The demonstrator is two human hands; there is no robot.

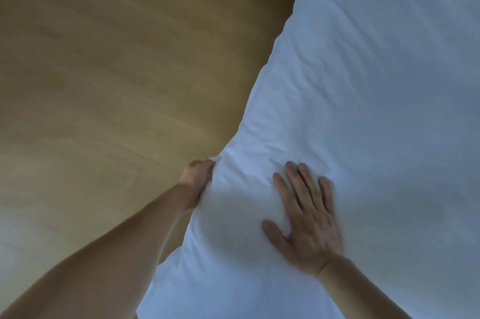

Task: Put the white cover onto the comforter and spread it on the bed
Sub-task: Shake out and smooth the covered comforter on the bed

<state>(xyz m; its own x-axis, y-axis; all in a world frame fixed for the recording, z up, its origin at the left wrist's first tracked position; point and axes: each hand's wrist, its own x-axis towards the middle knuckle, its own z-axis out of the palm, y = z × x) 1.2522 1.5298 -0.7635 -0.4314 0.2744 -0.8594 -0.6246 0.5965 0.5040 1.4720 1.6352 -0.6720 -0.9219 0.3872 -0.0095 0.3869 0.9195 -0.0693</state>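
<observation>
Two hands on the white cover (363, 111), puffed over the comforter and filling the right half of the frame, with wooden floor (104, 72) at upper left. Soft, light and bulky by the look of it: likely to sag, crease and slip against the filling rather than hold any shape, so best taken at an edge or corner, cloth and padding gathered together in one grip. At lower centre, left hand (198, 176) at the cover's floor-side edge, fingers (204, 166) curled tight and bunching a fold of cloth. Just beside it, toward lower right, right hand (309, 217) laid flat on top, fingers (298, 183) straight and slightly spread, pressing a shallow dent into the padding and gripping nothing. Slight blur on that hand. No sight of the bed beneath the white cloth; no telling the comforter's fit inside.
</observation>
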